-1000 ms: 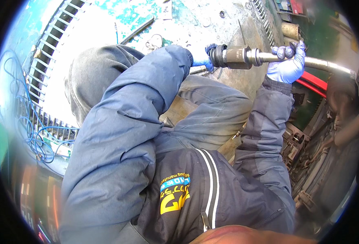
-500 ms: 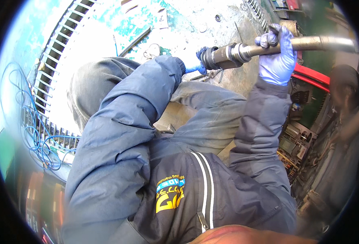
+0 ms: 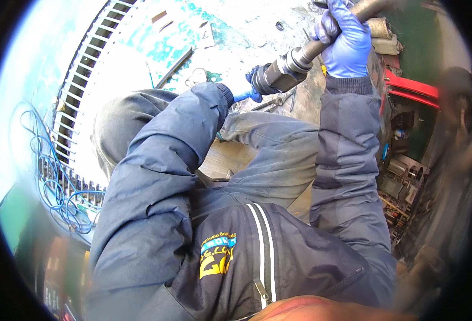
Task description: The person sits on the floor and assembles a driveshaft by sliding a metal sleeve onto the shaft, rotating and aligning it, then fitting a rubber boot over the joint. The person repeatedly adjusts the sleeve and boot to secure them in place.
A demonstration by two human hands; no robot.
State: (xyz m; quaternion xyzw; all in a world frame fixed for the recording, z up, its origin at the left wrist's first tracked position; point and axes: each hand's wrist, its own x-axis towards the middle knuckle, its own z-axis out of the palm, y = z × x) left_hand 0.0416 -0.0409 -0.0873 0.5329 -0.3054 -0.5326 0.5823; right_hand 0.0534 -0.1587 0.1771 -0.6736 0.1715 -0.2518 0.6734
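A metal drive shaft with a thick joint at its near left end slants up to the far right, held above the floor in front of my crossed legs. My left hand, in a blue glove, is closed round the dark end of the joint. My right hand, gloved in blue with dark-stained fingers, wraps the bare bar beyond the joint. The far end of the shaft runs towards the picture's upper rim. Below the joint, some pliers-like metal tools lie on the floor, partly hidden.
A dark metal bar and a small black ring lie on the paint-worn floor. At the left runs a slotted floor grate, with a tangled blue hose over it. To the right are a red panel and a parts tray.
The shaft's far end has swung up and away, so it tilts more steeply. My right hand has moved farther off with it; my left hand has shifted slightly left, still on the joint.
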